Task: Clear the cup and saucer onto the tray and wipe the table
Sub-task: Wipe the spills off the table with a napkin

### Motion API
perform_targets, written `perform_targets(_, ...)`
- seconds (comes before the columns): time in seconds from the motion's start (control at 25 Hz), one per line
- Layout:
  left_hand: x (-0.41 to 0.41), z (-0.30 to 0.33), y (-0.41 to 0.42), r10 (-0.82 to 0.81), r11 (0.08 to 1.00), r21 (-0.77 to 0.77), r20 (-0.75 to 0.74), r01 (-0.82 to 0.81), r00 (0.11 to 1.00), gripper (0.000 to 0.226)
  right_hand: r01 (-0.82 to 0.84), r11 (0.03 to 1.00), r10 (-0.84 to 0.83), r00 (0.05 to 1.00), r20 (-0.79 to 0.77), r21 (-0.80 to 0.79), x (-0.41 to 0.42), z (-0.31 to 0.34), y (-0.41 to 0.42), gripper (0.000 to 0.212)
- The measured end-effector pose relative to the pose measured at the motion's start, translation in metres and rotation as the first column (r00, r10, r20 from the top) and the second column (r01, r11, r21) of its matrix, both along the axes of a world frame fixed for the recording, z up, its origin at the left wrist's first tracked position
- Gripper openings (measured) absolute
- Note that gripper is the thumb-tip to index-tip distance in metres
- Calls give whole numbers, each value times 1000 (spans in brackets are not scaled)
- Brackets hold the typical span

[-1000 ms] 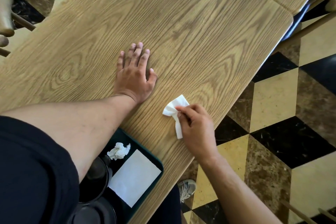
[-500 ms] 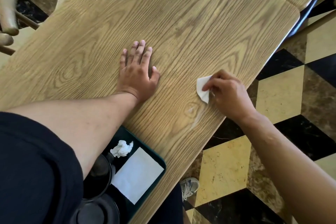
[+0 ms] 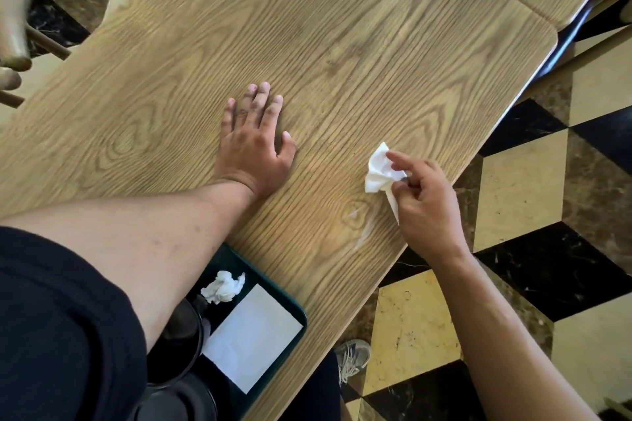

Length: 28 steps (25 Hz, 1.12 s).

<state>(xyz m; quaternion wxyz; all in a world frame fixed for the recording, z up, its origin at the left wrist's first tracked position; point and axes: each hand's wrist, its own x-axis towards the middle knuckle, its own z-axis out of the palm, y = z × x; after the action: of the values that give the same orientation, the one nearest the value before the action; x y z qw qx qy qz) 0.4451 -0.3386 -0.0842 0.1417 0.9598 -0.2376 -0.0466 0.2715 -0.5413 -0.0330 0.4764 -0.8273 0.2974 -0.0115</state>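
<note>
Two hands were seen over the wooden surface (image 3: 342,44). The left hand (image 3: 254,143) was laid flat, palm down and fingers spread, near the middle of the surface, with nothing held. The right hand (image 3: 424,202), at about four o'clock from it and near the surface's edge, was partly closed, and a crumpled white napkin (image 3: 378,171) was pinched between thumb and fingers, the index finger stretched out over it. A faint pale streak (image 3: 362,232) was visible on the wood just at seven o'clock from the napkin. A dark green tray (image 3: 290,304) was set at the six o'clock end of the surface; on it a dark cup (image 3: 181,335), a balled tissue (image 3: 222,287) and a flat white paper (image 3: 253,331) were seen. Whether a saucer lay beneath the cup could not be told.
</note>
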Motion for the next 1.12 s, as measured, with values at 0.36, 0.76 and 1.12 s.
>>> perform_targets(0.36, 0, -4, 1, -1, 1000, -4, 42, 1, 999, 67, 258, 739, -229, 965, -128, 622, -28, 13, 17, 54)
perform_targets(0.76, 1, -6, 2, -4, 1000, -11, 50, 4, 999, 67, 20, 970, 21, 986, -164, 242, -23, 13, 3, 19)
perform_targets(1.12, 1, -4, 1, -11, 1000, -6, 48, 12, 999, 67, -104, 936, 35, 978, -207, -336, -36, 0, -5, 29)
